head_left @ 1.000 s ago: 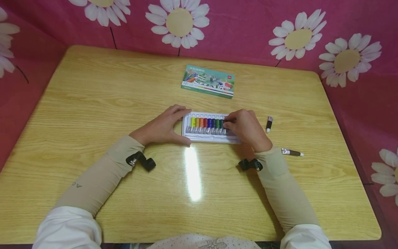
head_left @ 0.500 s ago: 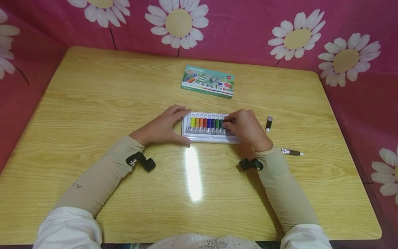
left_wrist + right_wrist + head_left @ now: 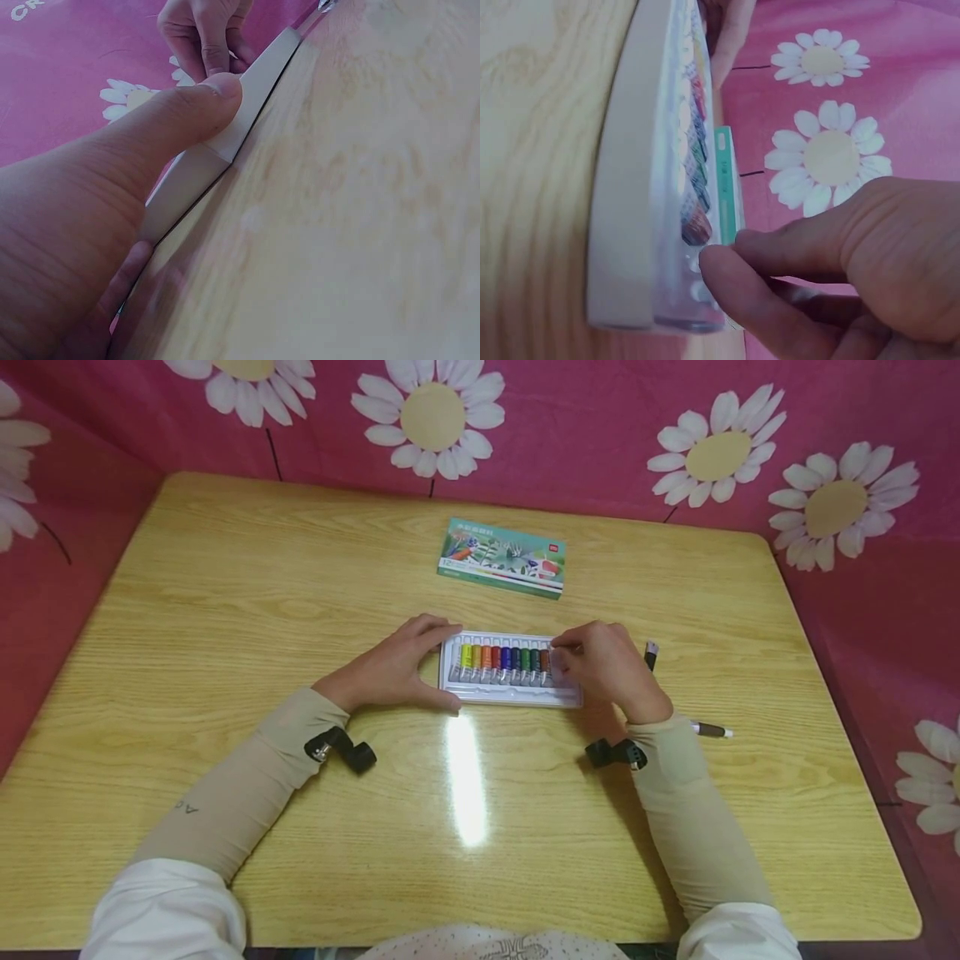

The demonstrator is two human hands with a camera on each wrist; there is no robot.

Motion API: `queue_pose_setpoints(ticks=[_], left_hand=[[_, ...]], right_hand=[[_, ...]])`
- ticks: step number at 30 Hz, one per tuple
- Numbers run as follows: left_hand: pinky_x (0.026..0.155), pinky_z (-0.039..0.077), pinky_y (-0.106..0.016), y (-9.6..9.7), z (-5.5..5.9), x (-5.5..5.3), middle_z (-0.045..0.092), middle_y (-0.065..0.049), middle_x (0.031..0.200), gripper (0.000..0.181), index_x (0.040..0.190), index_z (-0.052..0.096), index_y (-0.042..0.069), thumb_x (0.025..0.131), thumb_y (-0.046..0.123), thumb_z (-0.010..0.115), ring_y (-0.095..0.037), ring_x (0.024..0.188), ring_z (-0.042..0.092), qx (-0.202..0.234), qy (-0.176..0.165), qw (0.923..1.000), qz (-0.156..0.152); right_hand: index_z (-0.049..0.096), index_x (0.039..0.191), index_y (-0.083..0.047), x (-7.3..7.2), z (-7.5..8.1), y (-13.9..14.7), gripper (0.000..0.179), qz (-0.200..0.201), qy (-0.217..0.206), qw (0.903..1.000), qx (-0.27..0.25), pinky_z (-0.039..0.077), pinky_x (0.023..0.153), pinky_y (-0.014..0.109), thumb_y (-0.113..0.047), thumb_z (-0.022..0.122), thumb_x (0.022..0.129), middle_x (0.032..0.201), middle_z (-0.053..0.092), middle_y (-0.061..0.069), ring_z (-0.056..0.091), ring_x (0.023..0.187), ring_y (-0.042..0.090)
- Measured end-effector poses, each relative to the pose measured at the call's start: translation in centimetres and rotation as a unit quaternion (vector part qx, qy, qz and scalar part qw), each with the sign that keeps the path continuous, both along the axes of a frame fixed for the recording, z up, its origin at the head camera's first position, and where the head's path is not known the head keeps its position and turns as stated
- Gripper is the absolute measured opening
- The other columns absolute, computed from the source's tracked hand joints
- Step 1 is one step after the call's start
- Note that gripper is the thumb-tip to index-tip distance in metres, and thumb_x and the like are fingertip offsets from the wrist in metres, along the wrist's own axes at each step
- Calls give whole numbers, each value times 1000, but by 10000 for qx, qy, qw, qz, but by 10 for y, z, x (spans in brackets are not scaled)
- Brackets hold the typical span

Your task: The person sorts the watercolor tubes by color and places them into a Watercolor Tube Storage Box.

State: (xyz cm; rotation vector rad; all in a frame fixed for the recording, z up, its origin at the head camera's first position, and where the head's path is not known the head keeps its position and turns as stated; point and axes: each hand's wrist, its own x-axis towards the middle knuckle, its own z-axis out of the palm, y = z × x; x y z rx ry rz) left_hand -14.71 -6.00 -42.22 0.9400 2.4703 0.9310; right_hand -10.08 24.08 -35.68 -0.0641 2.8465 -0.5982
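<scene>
A white plastic tray (image 3: 517,696) lies on the table with a row of small paint tubes (image 3: 506,662) in several colours. My left hand (image 3: 393,664) grips its left end, thumb on the near edge and fingers at the far one. At the right end of the row lies a brown paint tube (image 3: 696,227), with bare slots beyond it. My right hand (image 3: 611,668) is over that end of the tray, fingers loosely bent. In the right wrist view, thumb and forefinger are close beside the bare slots, nothing visible between them.
A green printed paint box (image 3: 502,557) lies farther back on the wooden table (image 3: 300,568). To the right are two dark tubes with white caps, one upper tube (image 3: 650,656) partly behind my right hand and one lower tube (image 3: 712,730) partly behind the sleeve.
My right hand has shifted slightly right, uncovering the brown tube in the row and covering more of the two loose tubes. My left hand and the tray have stayed put.
</scene>
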Motion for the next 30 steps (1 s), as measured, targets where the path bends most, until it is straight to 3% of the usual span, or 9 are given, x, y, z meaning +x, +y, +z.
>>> queue_pose_setpoints(ticks=[12,16,22,30], left_hand=[[128,32,-49,0,0,0,31,-1,166,115,163,33,25,70,68,86,-23,153,33,-13,-69,10000,29],[128,32,-49,0,0,1,31,-1,166,115,163,33,25,70,68,86,-23,153,32,-17,-96,9999,38],[128,32,-49,-1,0,0,30,-1,166,115,163,33,25,71,68,86,-23,153,32,-9,-123,9999,26],[128,32,-50,-1,0,0,29,-1,167,116,163,32,25,70,69,85,-23,154,31,-37,-139,9999,31]], right_hand=[[74,125,-6,2,18,23,30,-567,-237,9981,-59,56,77,36,-23,66,101,120,74,17,63,96,29],[74,123,-6,3,24,36,31,-619,-329,9975,-21,57,77,37,-27,67,101,113,75,17,67,88,27],[74,119,-6,2,26,59,37,-457,-631,9962,398,55,77,40,-36,68,99,111,74,17,64,92,29],[73,112,-3,3,31,82,36,-425,-938,9935,491,49,67,30,-36,70,97,79,75,10,68,74,20]])
